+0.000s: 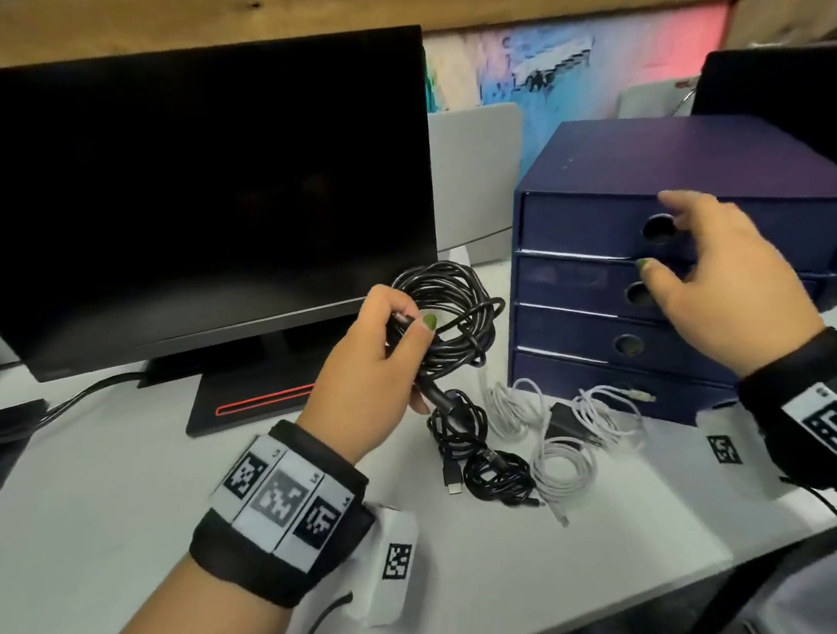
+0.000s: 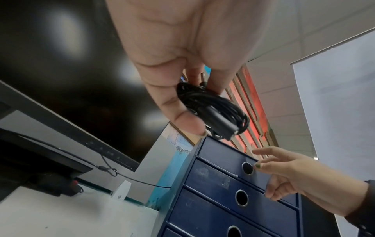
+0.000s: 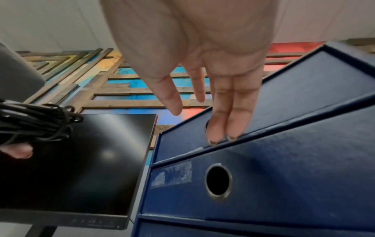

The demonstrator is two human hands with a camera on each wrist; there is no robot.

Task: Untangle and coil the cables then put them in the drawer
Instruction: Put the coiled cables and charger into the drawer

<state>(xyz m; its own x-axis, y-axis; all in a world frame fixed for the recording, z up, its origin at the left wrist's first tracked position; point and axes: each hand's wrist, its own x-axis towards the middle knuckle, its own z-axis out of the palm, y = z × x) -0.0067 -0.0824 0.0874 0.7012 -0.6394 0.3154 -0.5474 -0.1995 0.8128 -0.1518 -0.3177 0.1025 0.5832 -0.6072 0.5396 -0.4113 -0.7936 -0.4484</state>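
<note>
From the head view the left hand (image 1: 374, 357) pinches the black coiled cable (image 1: 449, 308) above the bench (image 1: 116, 503), the right hand (image 1: 711, 275) spread at three o'clock by the drawer (image 1: 578, 233); the left wrist view shows the light, floppy coil best gripped across its bundled loops; the right wrist view shows straight fingertips (image 3: 221, 133) at the drawer's lower edge.

An office: a white desk (image 1: 116, 503), a dark monitor (image 1: 176, 197) and a blue drawer unit (image 1: 648, 163).

Black coiled cable (image 1: 449, 308), navy drawer unit (image 1: 688, 154), white cables (image 1: 566, 461) on white bench (image 1: 116, 503), black monitor (image 1: 175, 187) — red stripe on base, green-painted nails, black-and-white coded wristbands (image 1: 281, 501).
</note>
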